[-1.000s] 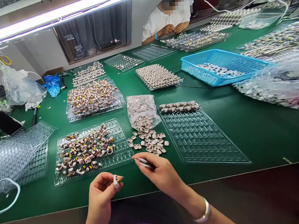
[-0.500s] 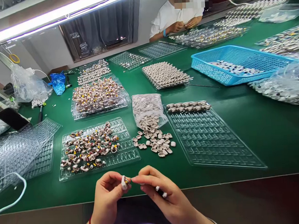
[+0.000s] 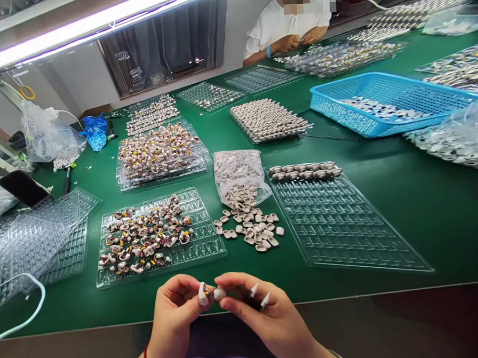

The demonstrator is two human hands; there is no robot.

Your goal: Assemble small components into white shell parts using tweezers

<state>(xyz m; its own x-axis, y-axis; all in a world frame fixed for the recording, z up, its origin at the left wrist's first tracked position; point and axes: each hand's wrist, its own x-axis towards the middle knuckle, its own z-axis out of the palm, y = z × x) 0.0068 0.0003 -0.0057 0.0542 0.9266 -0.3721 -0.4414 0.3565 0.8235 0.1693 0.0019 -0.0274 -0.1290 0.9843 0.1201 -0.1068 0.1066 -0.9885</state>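
Observation:
My left hand (image 3: 169,313) pinches a small pale curved earbud part (image 3: 203,295) with yellow and dark bits inside. Close to it, the thumb and forefinger of my right hand (image 3: 270,316) grip a small beige shell cap (image 3: 220,294); whether the two parts touch I cannot tell. Two white pointed tips (image 3: 254,290) stick out between the right hand's fingers; the rest of that tool is mostly hidden. Beyond my hands, loose beige caps (image 3: 260,236) spill from a clear bag (image 3: 238,165). Similar earbud parts (image 3: 149,237) lie heaped on a clear tray (image 3: 205,248) at left.
A clear slotted tray (image 3: 345,227) at right bears rows of beige pieces (image 3: 306,171) along its far edge. Behind are a full tray (image 3: 270,118), a blue basket (image 3: 380,126) and stacked earbud trays (image 3: 161,156). A person (image 3: 287,27) works across the green table.
The beige cap in my right fingers now shows beside the earbud part. My right hand has turned slightly and the white tips point upward more. The view has shifted a little.

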